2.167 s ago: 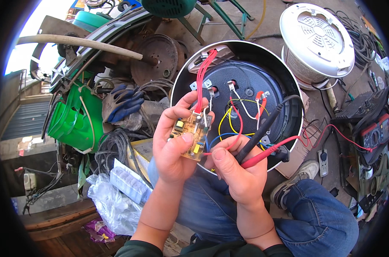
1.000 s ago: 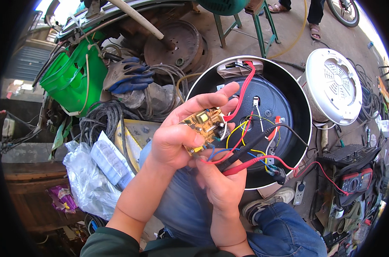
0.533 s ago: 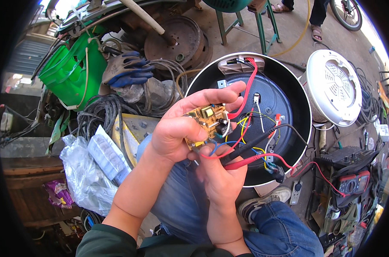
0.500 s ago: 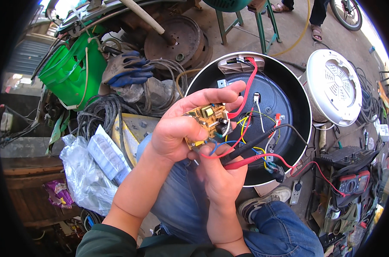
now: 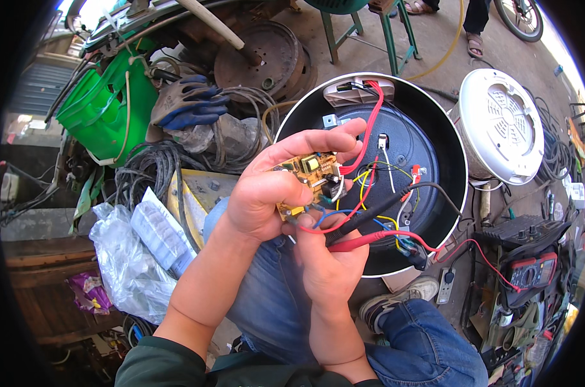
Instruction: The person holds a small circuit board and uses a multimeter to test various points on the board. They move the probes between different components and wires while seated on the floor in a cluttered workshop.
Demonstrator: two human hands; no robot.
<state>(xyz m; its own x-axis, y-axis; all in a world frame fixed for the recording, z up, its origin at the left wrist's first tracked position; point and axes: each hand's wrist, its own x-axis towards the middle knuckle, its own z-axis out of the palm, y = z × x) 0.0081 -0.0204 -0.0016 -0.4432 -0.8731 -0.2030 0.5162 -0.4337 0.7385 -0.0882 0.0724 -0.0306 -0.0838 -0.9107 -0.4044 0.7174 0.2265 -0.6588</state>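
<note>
My left hand (image 5: pixel 255 201) is closed round a small tan circuit board (image 5: pixel 310 169), its thumb over the lower part and its fingers stretched behind. Red wires (image 5: pixel 371 126) run from the board's plug to the appliance housing (image 5: pixel 458 174), a round shell with a black inside. In my right hand (image 5: pixel 331 269) are a red test probe (image 5: pixel 360 240) and a black test probe (image 5: pixel 370 217), side by side. Their tips point at the board's lower end, but fingers and wires hide any contact. Blue and yellow wires (image 5: pixel 386 221) hang between board and housing.
Right of the housing stands a white vented round cover (image 5: pixel 506 119). A red-edged multimeter (image 5: pixel 531 271) and a power strip (image 5: pixel 445 286) lie at lower right. Gloves (image 5: pixel 192 106), a green bucket (image 5: pixel 112 106), coiled cable (image 5: pixel 152 171) and plastic bags (image 5: pixel 128 264) crowd the left.
My right hand and both probes have shifted slightly left beside the board. My left hand keeps its grip on the board. The whole view has moved a little.
</note>
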